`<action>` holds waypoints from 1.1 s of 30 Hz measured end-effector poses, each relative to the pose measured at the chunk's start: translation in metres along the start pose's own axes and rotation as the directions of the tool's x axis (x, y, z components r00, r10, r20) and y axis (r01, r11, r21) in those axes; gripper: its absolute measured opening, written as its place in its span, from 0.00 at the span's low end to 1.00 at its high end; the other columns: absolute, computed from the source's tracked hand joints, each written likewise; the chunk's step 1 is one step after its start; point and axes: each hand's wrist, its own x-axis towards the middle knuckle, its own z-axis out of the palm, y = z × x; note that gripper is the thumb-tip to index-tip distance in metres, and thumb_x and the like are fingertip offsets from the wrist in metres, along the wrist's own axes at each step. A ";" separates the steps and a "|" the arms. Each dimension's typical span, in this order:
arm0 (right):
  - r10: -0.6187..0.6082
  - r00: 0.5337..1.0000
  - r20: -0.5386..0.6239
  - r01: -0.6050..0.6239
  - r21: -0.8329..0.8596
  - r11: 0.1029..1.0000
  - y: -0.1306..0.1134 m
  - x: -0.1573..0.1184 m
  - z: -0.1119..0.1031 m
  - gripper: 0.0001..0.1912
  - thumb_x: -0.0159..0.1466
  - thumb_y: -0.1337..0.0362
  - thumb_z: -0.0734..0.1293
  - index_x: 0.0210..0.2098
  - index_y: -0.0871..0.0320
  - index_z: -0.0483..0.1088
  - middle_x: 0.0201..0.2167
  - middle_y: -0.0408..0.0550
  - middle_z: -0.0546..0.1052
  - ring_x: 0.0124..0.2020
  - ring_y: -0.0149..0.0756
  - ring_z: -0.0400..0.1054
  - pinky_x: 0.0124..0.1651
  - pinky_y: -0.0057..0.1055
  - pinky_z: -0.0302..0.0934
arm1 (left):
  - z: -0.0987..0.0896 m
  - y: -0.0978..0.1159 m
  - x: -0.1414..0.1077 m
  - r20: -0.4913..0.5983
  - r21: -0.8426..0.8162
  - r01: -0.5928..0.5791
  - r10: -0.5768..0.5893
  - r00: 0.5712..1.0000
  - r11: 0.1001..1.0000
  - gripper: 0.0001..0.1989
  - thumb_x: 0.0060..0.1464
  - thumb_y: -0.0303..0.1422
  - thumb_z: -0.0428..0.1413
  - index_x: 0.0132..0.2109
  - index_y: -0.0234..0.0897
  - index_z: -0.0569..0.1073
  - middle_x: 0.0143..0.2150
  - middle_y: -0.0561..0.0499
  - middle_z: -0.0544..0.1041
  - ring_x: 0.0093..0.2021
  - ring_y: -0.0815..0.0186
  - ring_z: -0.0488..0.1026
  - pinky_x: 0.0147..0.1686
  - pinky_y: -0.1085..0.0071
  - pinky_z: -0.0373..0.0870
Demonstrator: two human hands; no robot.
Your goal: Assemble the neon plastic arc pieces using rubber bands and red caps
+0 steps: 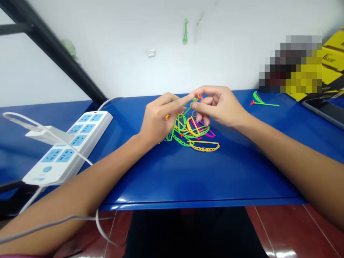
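Observation:
Several small plastic bows in green, yellow and pink lie in a pile on the blue table, with a yellow bow (204, 148) at the near edge of the pile. My left hand (164, 113) is over the left part of the pile, its index finger stretched toward my right hand (216, 105). A green stick with an orange-red tip (199, 96) is between the fingertips of both hands. My right thumb and index finger are bent round it, the other fingers curled. What my left fingers grip underneath is hidden.
A white power strip (87, 141) with a plugged-in charger and cables lies at the left. A green bow (257, 97) and an arrow (266, 104) lie at the right, near a phone (325, 111) and yellow boxes (333, 57). The wall stands behind the blue table (188, 179).

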 end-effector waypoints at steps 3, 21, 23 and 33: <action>0.011 1.000 0.009 -0.011 0.007 1.000 0.001 0.001 0.001 0.21 0.63 0.48 0.78 0.46 0.55 0.75 0.24 0.41 0.79 0.17 0.29 0.68 0.22 0.29 0.64 | 0.001 0.002 -0.001 0.013 0.023 0.040 -0.041 0.999 0.999 0.17 0.72 0.29 0.56 0.63 0.46 0.80 0.43 0.49 0.81 0.41 0.67 0.78 0.45 0.69 0.76; 0.080 0.990 0.112 -0.093 0.117 0.989 0.012 0.002 0.011 0.13 0.69 0.53 0.72 0.43 0.56 0.72 0.30 0.45 0.84 0.16 0.28 0.69 0.20 0.27 0.64 | 0.006 0.014 0.003 0.255 -0.536 0.691 -0.687 0.680 0.485 0.17 0.58 0.42 0.68 0.46 0.33 0.79 0.38 0.46 0.82 0.27 0.63 0.82 0.24 0.70 0.82; 0.106 0.985 0.137 -0.124 0.125 0.984 0.012 0.002 0.013 0.13 0.70 0.53 0.71 0.43 0.55 0.70 0.28 0.45 0.84 0.15 0.28 0.68 0.19 0.26 0.63 | 0.004 0.013 0.004 0.252 -0.527 0.707 -0.707 0.661 0.473 0.17 0.55 0.42 0.69 0.44 0.33 0.80 0.38 0.45 0.83 0.30 0.60 0.84 0.25 0.70 0.82; 0.073 0.993 0.097 -0.088 0.161 0.983 0.012 0.002 0.015 0.14 0.70 0.55 0.70 0.49 0.54 0.67 0.31 0.44 0.84 0.16 0.28 0.69 0.19 0.26 0.63 | -0.002 0.010 0.006 0.194 -0.442 0.677 -0.674 0.713 0.589 0.11 0.57 0.38 0.67 0.42 0.35 0.82 0.35 0.46 0.86 0.36 0.59 0.85 0.37 0.68 0.82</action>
